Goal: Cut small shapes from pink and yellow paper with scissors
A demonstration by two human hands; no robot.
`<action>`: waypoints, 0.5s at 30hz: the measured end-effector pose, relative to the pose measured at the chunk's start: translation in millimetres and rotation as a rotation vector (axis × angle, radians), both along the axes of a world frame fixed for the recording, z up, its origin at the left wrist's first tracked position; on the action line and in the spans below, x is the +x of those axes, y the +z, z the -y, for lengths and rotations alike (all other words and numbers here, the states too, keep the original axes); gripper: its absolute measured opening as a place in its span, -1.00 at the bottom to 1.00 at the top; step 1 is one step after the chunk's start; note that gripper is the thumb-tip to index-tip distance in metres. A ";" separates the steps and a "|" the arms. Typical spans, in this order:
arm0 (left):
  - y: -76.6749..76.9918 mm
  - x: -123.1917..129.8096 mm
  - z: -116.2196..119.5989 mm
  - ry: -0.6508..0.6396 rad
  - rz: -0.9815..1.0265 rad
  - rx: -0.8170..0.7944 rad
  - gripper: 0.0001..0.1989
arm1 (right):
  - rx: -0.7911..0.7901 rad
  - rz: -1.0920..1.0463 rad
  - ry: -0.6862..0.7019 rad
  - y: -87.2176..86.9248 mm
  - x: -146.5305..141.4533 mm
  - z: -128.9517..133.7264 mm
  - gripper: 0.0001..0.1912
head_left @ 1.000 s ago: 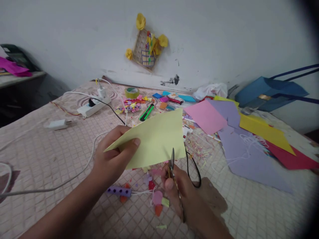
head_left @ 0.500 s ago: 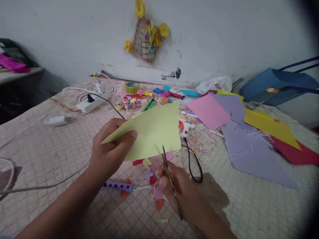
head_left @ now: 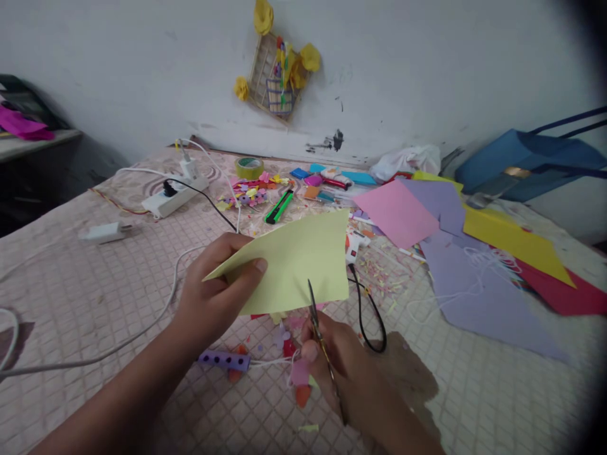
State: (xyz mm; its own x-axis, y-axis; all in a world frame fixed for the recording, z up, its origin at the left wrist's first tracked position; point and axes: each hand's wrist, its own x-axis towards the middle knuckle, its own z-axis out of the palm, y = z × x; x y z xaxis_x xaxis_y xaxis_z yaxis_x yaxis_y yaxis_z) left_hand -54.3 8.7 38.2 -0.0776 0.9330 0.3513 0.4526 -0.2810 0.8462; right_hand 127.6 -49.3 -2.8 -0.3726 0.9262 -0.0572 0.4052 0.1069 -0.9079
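Between the thumb and fingers of my left hand is a pale yellow sheet of paper, bent slightly and held above the table. My right hand grips a pair of scissors, its blades pointing up and away. The blade tips overlap the lower edge of the sheet in view; I cannot tell whether they touch it. Below the hands lie a purple dotted strip with white string, a pink paper piece and an orange scrap.
A green cutter, a tape roll and a glue gun lie beyond the sheet. A white power strip with cables stands left. Purple paper, pink paper and a blue bag are right.
My left hand and the yellow sheet have shifted a little right and down, uncovering more of the green cutter. The scissors have barely moved.
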 end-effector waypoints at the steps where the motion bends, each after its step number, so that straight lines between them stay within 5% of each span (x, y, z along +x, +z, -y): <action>1: -0.7 -0.1 -0.3 0.002 0.000 0.003 -0.95 | -0.006 -0.008 -0.002 -0.3 -0.1 0.1 -0.79; 15: -1.9 0.9 -1.6 -0.041 0.110 -0.122 -0.92 | 0.045 0.109 -0.064 -10.5 4.9 1.1 -0.74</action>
State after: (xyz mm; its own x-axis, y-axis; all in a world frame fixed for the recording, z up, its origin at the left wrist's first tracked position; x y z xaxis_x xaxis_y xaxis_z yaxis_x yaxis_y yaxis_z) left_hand -53.3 10.3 36.3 -0.0706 0.9714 0.2267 0.3455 -0.1894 0.9191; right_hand 132.4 -50.3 -13.3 -0.3068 0.9503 -0.0521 0.5085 0.1174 -0.8530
